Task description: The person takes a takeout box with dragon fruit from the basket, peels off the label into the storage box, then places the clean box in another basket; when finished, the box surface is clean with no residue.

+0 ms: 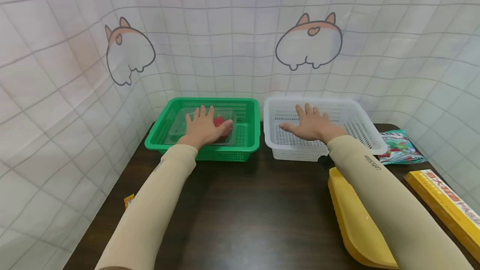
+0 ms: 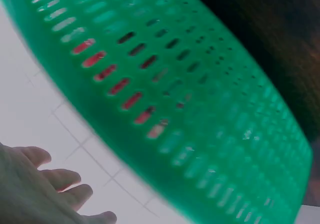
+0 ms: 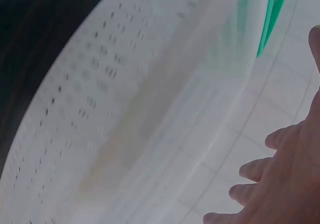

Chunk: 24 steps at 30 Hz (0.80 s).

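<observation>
My left hand [image 1: 203, 129] is spread, palm down, over the green basket [image 1: 247, 153] at the back left. Inside that basket lie a clear plastic container [image 1: 174, 131] and something red [image 1: 225, 130], partly hidden by the hand. My right hand [image 1: 310, 125] stretches with fingers apart over the white basket [image 1: 292, 153] beside it. Neither hand holds anything. In the left wrist view, the left fingers [image 2: 62, 179] show beyond the green basket's rim, with red behind its slots. The right fingers [image 3: 255, 169] appear past the white basket's edge in the right wrist view.
A yellow lidded box [image 1: 360, 224] lies under my right forearm, with a small black object [image 1: 325, 162] behind it. Farther right are a green-and-red packet [image 1: 401, 148] and a long yellow box [image 1: 446, 207]. A small orange packet [image 1: 128, 200] lies by my left forearm. Tiled-pattern cloth surrounds the dark table.
</observation>
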Each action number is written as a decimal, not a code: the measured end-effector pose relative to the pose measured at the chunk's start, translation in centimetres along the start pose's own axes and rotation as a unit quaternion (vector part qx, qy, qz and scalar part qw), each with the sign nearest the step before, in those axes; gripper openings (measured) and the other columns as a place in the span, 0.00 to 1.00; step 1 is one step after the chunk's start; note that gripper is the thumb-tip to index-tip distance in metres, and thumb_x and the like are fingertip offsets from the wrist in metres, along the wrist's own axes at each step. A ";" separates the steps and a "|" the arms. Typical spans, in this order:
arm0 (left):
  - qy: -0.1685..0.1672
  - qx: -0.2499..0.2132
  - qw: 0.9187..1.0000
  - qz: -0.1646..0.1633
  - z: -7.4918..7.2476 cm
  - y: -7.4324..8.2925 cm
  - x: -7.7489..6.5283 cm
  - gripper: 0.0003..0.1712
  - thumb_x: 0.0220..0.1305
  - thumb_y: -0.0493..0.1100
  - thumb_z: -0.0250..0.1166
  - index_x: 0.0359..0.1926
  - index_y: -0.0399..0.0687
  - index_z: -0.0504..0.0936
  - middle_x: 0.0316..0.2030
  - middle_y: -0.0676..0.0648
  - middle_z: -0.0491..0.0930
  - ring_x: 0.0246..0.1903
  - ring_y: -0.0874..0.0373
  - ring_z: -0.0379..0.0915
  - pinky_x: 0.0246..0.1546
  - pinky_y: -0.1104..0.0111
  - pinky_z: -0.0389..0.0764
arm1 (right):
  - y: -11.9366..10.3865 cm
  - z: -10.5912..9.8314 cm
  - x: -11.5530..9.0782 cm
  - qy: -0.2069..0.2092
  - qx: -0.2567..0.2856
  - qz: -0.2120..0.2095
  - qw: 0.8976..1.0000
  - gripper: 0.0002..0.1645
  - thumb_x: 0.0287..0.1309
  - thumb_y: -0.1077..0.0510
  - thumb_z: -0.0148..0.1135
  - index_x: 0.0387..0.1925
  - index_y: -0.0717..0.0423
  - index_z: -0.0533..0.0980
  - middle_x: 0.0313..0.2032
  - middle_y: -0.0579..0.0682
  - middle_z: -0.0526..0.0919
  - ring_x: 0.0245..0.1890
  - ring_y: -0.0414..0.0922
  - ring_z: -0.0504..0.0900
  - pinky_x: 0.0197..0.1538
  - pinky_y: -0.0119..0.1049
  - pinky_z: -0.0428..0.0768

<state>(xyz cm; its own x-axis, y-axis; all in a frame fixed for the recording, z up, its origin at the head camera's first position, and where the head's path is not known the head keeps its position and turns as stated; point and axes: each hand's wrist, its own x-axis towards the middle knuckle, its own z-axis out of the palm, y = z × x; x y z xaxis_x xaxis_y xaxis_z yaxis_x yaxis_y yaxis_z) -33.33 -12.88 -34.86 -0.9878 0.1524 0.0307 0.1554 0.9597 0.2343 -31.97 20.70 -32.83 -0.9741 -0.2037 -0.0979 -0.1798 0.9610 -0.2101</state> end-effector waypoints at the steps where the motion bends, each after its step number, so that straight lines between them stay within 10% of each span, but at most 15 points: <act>1: 0.004 0.000 1.000 0.000 0.2 -0.4 -0.1 0.57 0.63 0.79 0.37 0.77 0.43 0.44 0.75 0.33 0.41 0.74 0.37 0.33 0.68 0.37 0.33 | -0.2 0.3 -0.1 0.001 0.000 -0.004 1.000 0.63 0.60 0.20 0.38 0.77 0.61 0.40 0.74 0.70 0.38 0.72 0.71 0.39 0.66 0.71 0.40; 10: 0.047 -0.031 0.998 -0.032 1.4 -5.4 -1.8 0.50 0.71 0.70 0.40 0.75 0.35 0.49 0.73 0.28 0.43 0.72 0.33 0.35 0.66 0.34 0.37 | -4.0 3.6 -0.9 0.061 0.044 -0.068 0.995 0.51 0.68 0.29 0.42 0.75 0.62 0.52 0.74 0.64 0.52 0.73 0.61 0.51 0.70 0.59 0.55; 17: 0.127 -0.053 0.988 -0.074 2.3 -9.9 -3.1 0.45 0.74 0.65 0.40 0.69 0.28 0.60 0.69 0.25 0.51 0.70 0.30 0.39 0.66 0.36 0.41 | -8.4 6.5 -1.0 0.156 0.132 -0.148 0.968 0.34 0.69 0.40 0.52 0.68 0.55 0.66 0.67 0.53 0.67 0.68 0.51 0.65 0.67 0.50 0.66; 24: 0.177 -0.095 0.970 -0.135 2.0 -10.9 -3.7 0.40 0.75 0.60 0.42 0.69 0.28 0.60 0.68 0.26 0.52 0.68 0.30 0.44 0.65 0.37 0.47 | -12.3 8.2 -0.3 0.166 0.216 -0.171 0.947 0.31 0.68 0.47 0.57 0.66 0.56 0.68 0.65 0.51 0.70 0.67 0.48 0.67 0.66 0.47 0.68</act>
<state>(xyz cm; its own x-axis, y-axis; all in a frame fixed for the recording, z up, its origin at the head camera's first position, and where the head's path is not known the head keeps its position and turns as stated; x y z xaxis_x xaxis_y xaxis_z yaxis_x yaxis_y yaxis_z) -31.34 -23.42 -39.49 -0.9376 -0.2214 0.2682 -0.0794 0.8871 0.4547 -28.37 7.38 -38.19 -0.8715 -0.3492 0.3444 -0.4892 0.6689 -0.5597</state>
